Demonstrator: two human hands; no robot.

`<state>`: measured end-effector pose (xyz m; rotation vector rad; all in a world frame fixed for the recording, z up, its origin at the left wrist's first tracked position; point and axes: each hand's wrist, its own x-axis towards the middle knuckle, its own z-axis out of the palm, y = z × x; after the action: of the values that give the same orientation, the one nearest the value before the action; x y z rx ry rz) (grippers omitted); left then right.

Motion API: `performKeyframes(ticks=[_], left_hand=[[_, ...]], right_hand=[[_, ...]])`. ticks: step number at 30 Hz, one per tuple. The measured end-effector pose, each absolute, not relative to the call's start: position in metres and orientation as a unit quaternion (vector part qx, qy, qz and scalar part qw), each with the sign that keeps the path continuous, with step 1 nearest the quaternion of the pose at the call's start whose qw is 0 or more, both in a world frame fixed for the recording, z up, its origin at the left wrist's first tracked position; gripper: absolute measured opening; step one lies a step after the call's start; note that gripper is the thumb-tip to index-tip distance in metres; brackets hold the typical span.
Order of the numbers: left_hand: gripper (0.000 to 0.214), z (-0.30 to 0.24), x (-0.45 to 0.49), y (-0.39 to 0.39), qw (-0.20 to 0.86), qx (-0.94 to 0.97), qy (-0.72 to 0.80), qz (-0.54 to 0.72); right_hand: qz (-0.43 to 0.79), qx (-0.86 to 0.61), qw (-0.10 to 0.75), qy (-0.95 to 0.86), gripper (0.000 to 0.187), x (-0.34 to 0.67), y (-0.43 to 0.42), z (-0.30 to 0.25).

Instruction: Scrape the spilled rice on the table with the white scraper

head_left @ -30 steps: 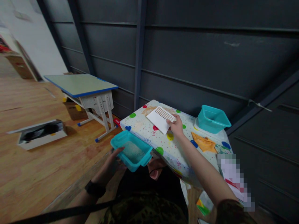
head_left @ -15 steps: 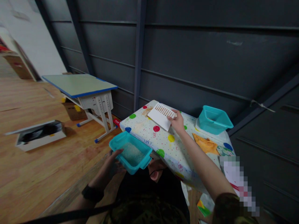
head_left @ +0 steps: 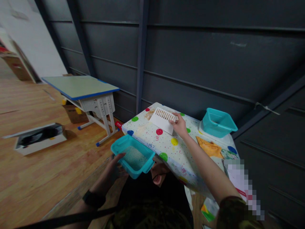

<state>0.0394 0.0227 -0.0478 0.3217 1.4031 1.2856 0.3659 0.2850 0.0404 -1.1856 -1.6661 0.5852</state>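
Teal tub [head_left: 132,156]: left hand [head_left: 114,166] grips its near rim, wrist bent, at the table's [head_left: 147,134] seven o'clock.
White scraper [head_left: 163,121]: pinched by right hand [head_left: 180,125], arm stretched toward twelve o'clock.

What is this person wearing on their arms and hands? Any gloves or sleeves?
No gloves: the left hand and the right hand are both bare. The left wrist carries a black wristband, perhaps a watch. Both forearms are uncovered. The right arm comes out of a short camouflage-patterned sleeve at the bottom edge of the view.

Two teal tubs [head_left: 140,171] [head_left: 215,128], one white scraper [head_left: 163,122], two tables [head_left: 152,140] [head_left: 78,86]
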Motion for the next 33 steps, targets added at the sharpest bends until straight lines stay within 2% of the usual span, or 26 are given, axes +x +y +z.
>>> performKeyframes(ticks=[6,10,19,23,33], left_hand=[[0.061,-0.06,0.036,0.027,0.573,0.126,0.589,0.556],[0.067,-0.065,0.036,0.028,0.566,0.127,0.596,0.555],[0.081,-0.067,0.04,0.026,0.565,0.136,0.589,0.562],[0.082,-0.069,0.041,0.029,0.557,0.127,0.602,0.557],[0.087,-0.066,0.045,0.03,0.549,0.112,0.606,0.564]], right_hand=[[0.31,-0.48,0.481,-0.665,0.048,0.352,0.271,0.041],[0.321,-0.507,0.495,-0.628,0.049,0.345,0.268,0.037],[0.425,-0.485,0.462,-0.61,0.058,0.349,0.254,0.02],[0.433,-0.491,0.478,-0.586,0.062,0.35,0.235,0.019],[0.488,-0.476,0.444,-0.582,0.07,0.349,0.186,0.025]])
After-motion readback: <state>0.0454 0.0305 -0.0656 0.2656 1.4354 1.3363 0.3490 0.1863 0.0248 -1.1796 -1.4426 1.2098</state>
